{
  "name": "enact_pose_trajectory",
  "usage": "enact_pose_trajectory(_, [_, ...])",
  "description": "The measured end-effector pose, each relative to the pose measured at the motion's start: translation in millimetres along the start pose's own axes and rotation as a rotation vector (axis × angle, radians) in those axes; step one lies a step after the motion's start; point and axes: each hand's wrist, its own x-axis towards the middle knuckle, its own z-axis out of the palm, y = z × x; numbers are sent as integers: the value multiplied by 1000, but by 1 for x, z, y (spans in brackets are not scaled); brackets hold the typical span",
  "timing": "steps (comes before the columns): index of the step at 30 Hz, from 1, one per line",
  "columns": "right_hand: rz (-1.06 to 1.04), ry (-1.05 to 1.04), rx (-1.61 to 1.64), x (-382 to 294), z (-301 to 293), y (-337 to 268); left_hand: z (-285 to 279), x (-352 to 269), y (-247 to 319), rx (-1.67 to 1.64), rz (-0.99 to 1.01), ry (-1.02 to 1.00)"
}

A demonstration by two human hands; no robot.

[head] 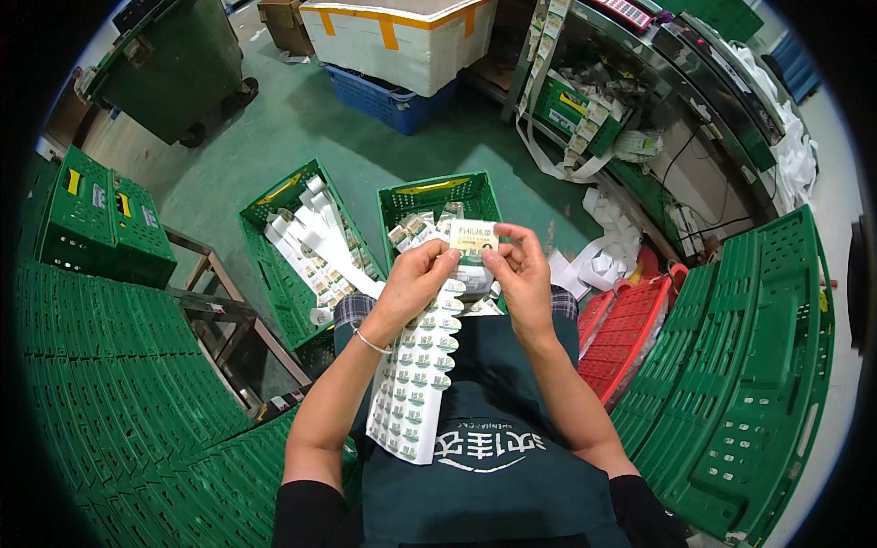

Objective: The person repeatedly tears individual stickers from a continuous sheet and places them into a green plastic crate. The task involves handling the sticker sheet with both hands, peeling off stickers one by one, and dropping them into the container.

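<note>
My left hand (421, 277) grips a long sheet of small round printed stickers (414, 380) that hangs down over my dark apron (493, 493). The same hand's thumb and fingers pinch the left side of a printed paper label (473, 236). At the label's right edge, my right hand (517, 270) pinches with thumb and fingertips. Below the label, a strip of backing (473, 281) curves down, partly hidden. Behind my hands stands a green crate (438, 183) of label strips. Left of it, a tilted green crate (250, 229) holds white rolls and printed label strips (329, 281).
Stacked green crates (116, 342) rise at left, beside a metal frame (226, 308). More green crates (740, 383) and a red crate (627, 332) stand at right. A white foam box (404, 48) rests on a blue crate (390, 103). Discarded backing strips (610, 240) lie near the bench.
</note>
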Motion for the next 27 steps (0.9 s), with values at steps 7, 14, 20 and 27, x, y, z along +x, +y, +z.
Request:
enact_pose_trajectory(7, [-49, 150, -288, -36, -7, 1, 8, -4, 6, 419, 199, 221])
enact_pose_trajectory(14, [306, -74, 51, -45, 16, -9, 10, -1, 10, 580, 324, 301])
enact_pose_trajectory(20, [166, -34, -69, -40, 23, -7, 10, -2, 17, 651, 308, 332])
enact_pose_trajectory(27, [-476, -12, -472, -55, 35, -46, -12, 10, -20, -235, -31, 22])
